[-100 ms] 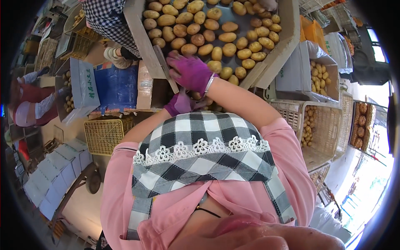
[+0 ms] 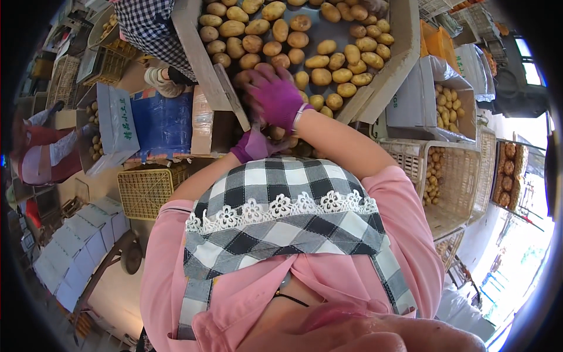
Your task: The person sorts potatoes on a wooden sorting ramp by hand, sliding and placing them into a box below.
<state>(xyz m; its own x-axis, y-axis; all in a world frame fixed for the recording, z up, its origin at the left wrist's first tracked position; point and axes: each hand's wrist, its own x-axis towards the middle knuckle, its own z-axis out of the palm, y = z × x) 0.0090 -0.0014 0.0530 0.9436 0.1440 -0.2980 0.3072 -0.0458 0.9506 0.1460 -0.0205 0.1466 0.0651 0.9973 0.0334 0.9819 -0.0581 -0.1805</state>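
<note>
Potatoes (image 2: 252,43) lay across the tray (image 2: 201,56).
The purple-gloved right hand (image 2: 272,97) spread its fingers over some; I couldn't tell how the left hand (image 2: 253,145) held its fingers.

Left of your grip you see a yellow crate (image 2: 145,192) and white cartons (image 2: 76,252) (on a wheeled cart (image 2: 131,257)); right, an orange crate (image 2: 438,46).

Head view, looking steeply down.
Wide fisheye, very near the apron (image 2: 281,226), the potatoes (image 2: 321,76) farther off at the top; lines bend, and glare (image 2: 525,261) perhaps hides the far right.
</note>
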